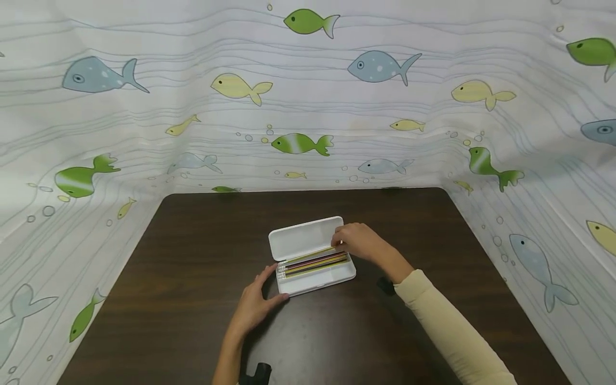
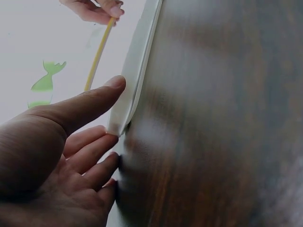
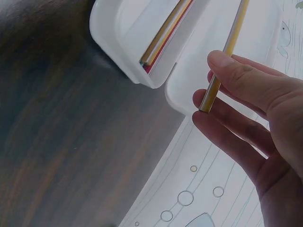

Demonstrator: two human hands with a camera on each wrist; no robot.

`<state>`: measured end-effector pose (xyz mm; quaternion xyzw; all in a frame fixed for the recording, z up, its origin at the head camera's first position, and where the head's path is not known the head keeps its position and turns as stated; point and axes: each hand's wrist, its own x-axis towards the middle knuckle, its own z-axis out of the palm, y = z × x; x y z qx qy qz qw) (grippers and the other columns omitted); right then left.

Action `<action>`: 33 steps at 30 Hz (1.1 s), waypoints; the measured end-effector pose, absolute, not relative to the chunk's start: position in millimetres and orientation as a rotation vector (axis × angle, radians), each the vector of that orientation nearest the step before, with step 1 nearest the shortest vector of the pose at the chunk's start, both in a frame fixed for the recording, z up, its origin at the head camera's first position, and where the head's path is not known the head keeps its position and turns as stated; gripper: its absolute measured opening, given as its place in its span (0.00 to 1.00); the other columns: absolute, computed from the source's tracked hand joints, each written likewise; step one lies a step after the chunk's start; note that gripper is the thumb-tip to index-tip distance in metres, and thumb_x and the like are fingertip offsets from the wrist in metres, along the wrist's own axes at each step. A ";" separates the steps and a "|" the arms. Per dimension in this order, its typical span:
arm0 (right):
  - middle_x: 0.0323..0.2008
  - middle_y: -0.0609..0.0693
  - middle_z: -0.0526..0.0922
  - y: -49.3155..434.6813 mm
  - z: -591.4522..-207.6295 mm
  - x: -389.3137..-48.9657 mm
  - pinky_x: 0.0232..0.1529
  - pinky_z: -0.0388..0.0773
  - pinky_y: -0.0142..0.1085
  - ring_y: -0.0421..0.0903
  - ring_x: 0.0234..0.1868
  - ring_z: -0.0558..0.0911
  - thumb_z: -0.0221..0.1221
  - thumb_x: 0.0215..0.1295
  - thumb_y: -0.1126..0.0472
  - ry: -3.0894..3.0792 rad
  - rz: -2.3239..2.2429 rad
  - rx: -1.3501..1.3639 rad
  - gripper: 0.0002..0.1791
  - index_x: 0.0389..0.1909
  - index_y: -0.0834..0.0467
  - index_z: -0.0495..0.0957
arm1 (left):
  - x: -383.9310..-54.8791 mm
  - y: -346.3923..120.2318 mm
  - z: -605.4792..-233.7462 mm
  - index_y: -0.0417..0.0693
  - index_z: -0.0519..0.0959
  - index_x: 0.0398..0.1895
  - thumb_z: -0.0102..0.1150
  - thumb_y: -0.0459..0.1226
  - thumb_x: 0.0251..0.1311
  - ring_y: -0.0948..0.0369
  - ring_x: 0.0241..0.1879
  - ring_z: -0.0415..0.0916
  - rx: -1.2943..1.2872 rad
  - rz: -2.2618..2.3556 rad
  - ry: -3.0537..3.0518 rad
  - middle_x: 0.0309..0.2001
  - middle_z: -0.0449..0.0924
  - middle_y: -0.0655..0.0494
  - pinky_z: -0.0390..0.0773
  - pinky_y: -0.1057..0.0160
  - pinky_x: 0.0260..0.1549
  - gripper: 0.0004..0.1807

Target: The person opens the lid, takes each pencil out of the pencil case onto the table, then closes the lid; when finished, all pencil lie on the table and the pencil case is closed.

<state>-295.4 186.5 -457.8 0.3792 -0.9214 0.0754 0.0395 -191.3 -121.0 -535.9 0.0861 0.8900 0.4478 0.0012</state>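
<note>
**Two hands at one open pencil case, one pencil in the right**

Nearest: counter [image 1: 192, 299], dark, wood-grained, slight sheen. Left hand [image 1: 253, 303] touches the left end of the case [image 1: 320, 282], thumb at the front corner, fingers extended rather than clenched; reads as steadying.

Case: white, smooth, rounded corners, probably plastic. Inside, a row of pencils [image 1: 315, 264], slim and straight, yellow and darker stripes, lying lengthwise.

Beyond the row: right hand [image 1: 356, 239] pinches one yellow pencil [image 3: 232, 38] near its right end, thumb against fingers. Pencil slants over the back of the tray; can't tell if its left end touches.

Step, my read: handling a single pencil at the case; in or out, can't tell. Next move likely calls for a light pinch, pencil kept parallel to the row.

Behind: shallow lid [image 1: 300, 239] tipped back, then white fish-print cloth [image 1: 308, 96], lightly creased.
</note>
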 end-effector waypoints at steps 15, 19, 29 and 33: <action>0.32 0.40 0.82 312.5 -449.4 -273.5 0.32 0.80 0.41 0.41 0.32 0.81 0.71 0.55 0.64 -2.839 0.344 0.884 0.07 0.34 0.51 0.86 | -188.3 -118.5 -536.8 0.53 0.66 0.71 0.76 0.44 0.49 0.32 0.68 0.51 0.305 1.448 2.748 0.71 0.58 0.38 0.54 0.32 0.63 0.44; 0.30 0.41 0.81 360.6 -445.0 -261.7 0.30 0.79 0.44 0.43 0.30 0.82 0.72 0.52 0.67 -2.829 0.310 0.772 0.08 0.32 0.53 0.86 | -188.1 -118.8 -534.6 0.53 0.66 0.71 0.76 0.44 0.50 0.32 0.68 0.51 0.305 1.447 2.754 0.71 0.58 0.38 0.54 0.32 0.62 0.44; 0.28 0.44 0.82 400.4 -436.1 -254.9 0.29 0.79 0.46 0.48 0.28 0.83 0.72 0.50 0.68 -2.859 0.306 0.671 0.07 0.31 0.57 0.86 | -187.4 -122.6 -533.1 0.52 0.66 0.71 0.76 0.43 0.49 0.34 0.69 0.52 0.307 1.468 2.771 0.71 0.59 0.38 0.55 0.34 0.63 0.44; 0.29 0.45 0.83 398.4 -446.7 -256.4 0.30 0.79 0.46 0.48 0.29 0.83 0.72 0.51 0.68 -2.885 0.317 0.705 0.07 0.32 0.57 0.86 | -187.1 -122.7 -536.1 0.53 0.66 0.71 0.76 0.44 0.49 0.34 0.69 0.52 0.296 1.472 2.764 0.71 0.59 0.38 0.55 0.34 0.64 0.44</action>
